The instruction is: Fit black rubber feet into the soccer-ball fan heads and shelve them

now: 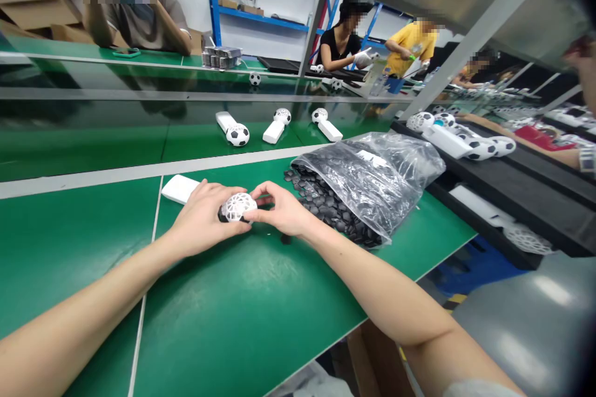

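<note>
**Both hands on a small fan**

We see our left hand (pixel 202 217) and right hand (pixel 282 208) closed around the white round head of a handheld fan (pixel 237 206) lying on the green table (pixel 242 310). Just beside the right hand, a clear plastic bag (pixel 372 177) spills small black parts (pixel 326 201). Three more fans (pixel 277 126) lie well apart on the belt behind.

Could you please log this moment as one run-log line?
left hand: holds white handheld fan | right hand: pinches fan head | bag of black parts: open, beside right hand | surface: green table
</note>
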A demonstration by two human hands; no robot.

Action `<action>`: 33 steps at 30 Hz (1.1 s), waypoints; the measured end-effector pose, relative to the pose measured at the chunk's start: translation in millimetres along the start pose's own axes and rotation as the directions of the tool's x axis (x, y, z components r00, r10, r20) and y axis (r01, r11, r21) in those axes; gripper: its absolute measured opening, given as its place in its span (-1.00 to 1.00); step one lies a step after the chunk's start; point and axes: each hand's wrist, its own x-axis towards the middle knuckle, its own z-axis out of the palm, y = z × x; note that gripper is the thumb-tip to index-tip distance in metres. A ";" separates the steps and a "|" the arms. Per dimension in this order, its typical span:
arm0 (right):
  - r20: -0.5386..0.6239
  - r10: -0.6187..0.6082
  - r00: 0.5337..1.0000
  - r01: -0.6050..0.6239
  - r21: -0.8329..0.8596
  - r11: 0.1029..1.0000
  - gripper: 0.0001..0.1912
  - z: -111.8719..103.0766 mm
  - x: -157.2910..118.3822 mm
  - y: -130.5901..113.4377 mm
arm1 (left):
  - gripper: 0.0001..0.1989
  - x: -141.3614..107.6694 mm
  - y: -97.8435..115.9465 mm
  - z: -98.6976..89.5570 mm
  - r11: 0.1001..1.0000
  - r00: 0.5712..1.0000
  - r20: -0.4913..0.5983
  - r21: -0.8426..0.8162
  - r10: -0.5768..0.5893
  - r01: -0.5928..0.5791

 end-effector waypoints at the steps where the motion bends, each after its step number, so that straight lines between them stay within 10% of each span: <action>1: -0.018 -0.014 1.000 0.013 -0.064 0.998 -0.72 -8.3 -0.1 -1.7 | -0.37 -0.5 -2.8 -2.1 0.999 0.999 0.033 -0.006 0.034 -0.034; 6: -0.055 0.047 0.997 -0.068 -0.502 0.862 -0.89 -47.7 -7.0 -5.9 | -0.27 -4.8 -6.7 -11.2 1.000 0.986 0.168 0.026 -0.017 0.013; 11: 0.033 0.174 0.984 -0.097 -0.722 0.685 -0.91 -43.3 -10.5 -4.1 | -0.29 -7.5 8.8 -1.5 0.993 0.987 0.131 -0.050 -0.096 0.103; 23: 0.107 0.172 0.979 0.064 -0.969 0.237 -0.78 -14.5 -30.4 -25.8 | -0.40 -6.8 4.2 -3.6 0.987 0.975 0.223 -0.158 0.015 0.021; 33: -0.014 0.156 0.988 -0.040 -0.985 0.166 -0.74 -19.7 -25.8 -15.5 | -0.42 -6.8 2.9 -4.8 0.976 0.971 0.235 -0.220 0.052 0.001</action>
